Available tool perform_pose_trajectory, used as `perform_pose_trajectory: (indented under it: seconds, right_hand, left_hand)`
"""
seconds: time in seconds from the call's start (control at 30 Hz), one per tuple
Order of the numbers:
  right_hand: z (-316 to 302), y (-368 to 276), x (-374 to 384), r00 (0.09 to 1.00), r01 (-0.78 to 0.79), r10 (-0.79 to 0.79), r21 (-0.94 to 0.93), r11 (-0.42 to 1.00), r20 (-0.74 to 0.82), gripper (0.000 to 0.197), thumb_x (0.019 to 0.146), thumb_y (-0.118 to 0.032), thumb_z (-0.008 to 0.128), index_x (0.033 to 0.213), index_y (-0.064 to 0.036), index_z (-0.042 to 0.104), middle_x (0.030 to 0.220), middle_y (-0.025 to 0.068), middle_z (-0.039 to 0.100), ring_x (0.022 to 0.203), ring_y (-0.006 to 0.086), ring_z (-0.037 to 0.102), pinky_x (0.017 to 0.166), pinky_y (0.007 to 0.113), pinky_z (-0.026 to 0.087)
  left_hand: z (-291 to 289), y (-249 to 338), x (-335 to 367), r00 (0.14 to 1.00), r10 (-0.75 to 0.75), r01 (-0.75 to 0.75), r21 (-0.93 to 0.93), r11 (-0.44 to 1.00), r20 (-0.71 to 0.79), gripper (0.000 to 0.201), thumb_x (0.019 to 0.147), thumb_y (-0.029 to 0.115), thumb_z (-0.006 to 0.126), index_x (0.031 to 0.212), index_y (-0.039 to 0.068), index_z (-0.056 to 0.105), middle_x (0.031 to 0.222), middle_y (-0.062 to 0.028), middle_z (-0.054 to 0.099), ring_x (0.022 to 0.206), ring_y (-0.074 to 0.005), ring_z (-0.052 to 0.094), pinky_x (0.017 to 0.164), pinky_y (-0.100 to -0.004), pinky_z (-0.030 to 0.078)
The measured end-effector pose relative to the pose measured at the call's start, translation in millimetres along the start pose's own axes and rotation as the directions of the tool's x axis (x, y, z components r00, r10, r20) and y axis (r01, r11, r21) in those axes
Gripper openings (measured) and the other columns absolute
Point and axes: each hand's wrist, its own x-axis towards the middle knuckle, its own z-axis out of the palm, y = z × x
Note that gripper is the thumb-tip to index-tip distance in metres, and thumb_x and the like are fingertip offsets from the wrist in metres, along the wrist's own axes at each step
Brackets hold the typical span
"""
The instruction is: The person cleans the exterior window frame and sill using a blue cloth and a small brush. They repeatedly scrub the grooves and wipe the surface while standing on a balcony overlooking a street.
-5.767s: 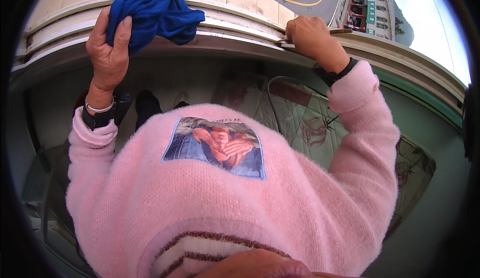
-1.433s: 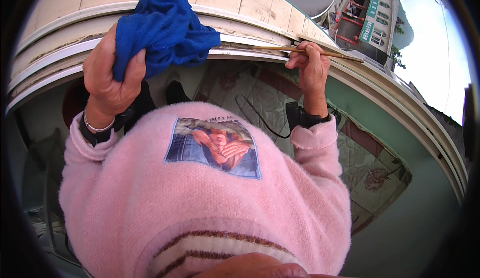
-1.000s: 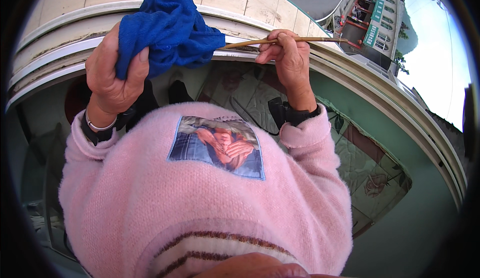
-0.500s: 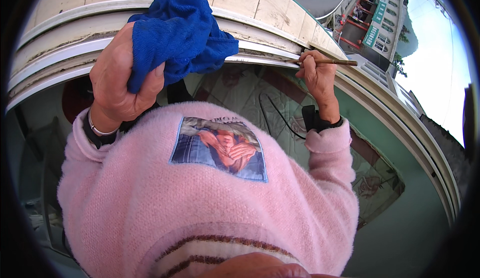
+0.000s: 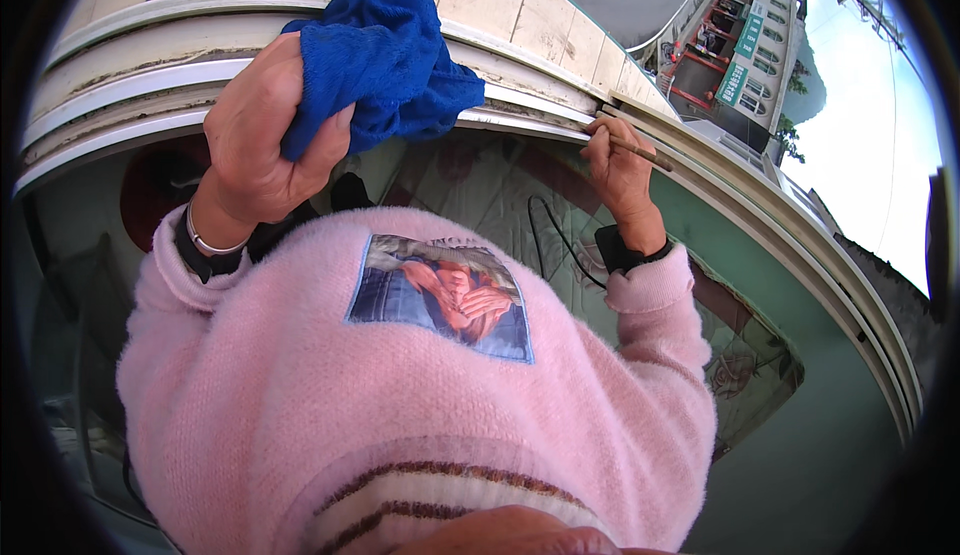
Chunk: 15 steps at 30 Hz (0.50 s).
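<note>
The left hand (image 5: pixel 262 145) grips a bunched blue cloth (image 5: pixel 388 60) between thumb and fingers, its bulk spreading rightward beyond them across the window frame's (image 5: pixel 130 85) inner edge. The right hand's (image 5: pixel 622 180) fingers pinch a thin brown stick (image 5: pixel 648 155) near that edge, one end jutting rightward past them.

Green signs (image 5: pixel 748 35) on the building (image 5: pixel 772 30) outside bear pale lettering (image 5: pixel 733 84), too small to read
</note>
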Motion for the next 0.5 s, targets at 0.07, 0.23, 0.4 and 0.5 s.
perform_pose_trajectory:
  seconds: [0.07,0.23,0.4,0.5]
  right_hand:
    - [-8,-6,-3,0.999,0.049,-0.048,-0.040,0.998,0.017,0.009,0.088,-0.006,0.054,0.084,-0.0027,0.061,0.066,0.0115,0.061,0.056,0.0236,0.062,0.054,0.033,0.050]
    - [-31,-5,-12,0.953,-0.240,0.287,0.334,0.912,-0.097,0.019,0.093,-0.009,0.048,0.088,-0.0003,0.064,0.067,0.0075,0.061,0.051,0.0124,0.060,0.050,0.026,0.048]
    - [-30,19,-12,0.942,-0.167,0.243,0.304,0.938,-0.231,0.021,0.094,-0.011,0.049,0.089,0.0015,0.064,0.069,0.0073,0.063,0.053,0.0127,0.062,0.053,0.027,0.049]
    - [-7,33,2,0.974,0.048,-0.069,-0.098,0.994,-0.214,0.018,0.092,-0.009,0.050,0.087,0.0013,0.064,0.073,0.0101,0.066,0.055,0.0159,0.064,0.056,0.030,0.051]
  left_hand:
    - [1,0,0,1.000,-0.005,0.004,0.027,1.000,0.010,0.034,0.083,0.010,0.071,0.111,-0.005,0.058,0.100,-0.0228,0.066,0.085,-0.0340,0.069,0.075,-0.0357,0.056]
    - [3,0,-1,1.000,-0.014,0.015,0.042,0.999,-0.024,0.033,0.086,0.012,0.069,0.113,-0.005,0.058,0.091,-0.0185,0.068,0.076,-0.0289,0.069,0.070,-0.0312,0.056]
    - [8,2,0,0.997,-0.041,0.042,0.016,0.999,-0.071,0.030,0.089,0.012,0.067,0.113,-0.004,0.059,0.078,-0.0131,0.065,0.067,-0.0230,0.067,0.063,-0.0271,0.052]
    - [10,5,1,0.995,-0.021,0.027,0.054,0.998,-0.101,0.028,0.090,0.011,0.066,0.112,-0.004,0.059,0.078,-0.0121,0.064,0.066,-0.0199,0.065,0.061,-0.0265,0.051]
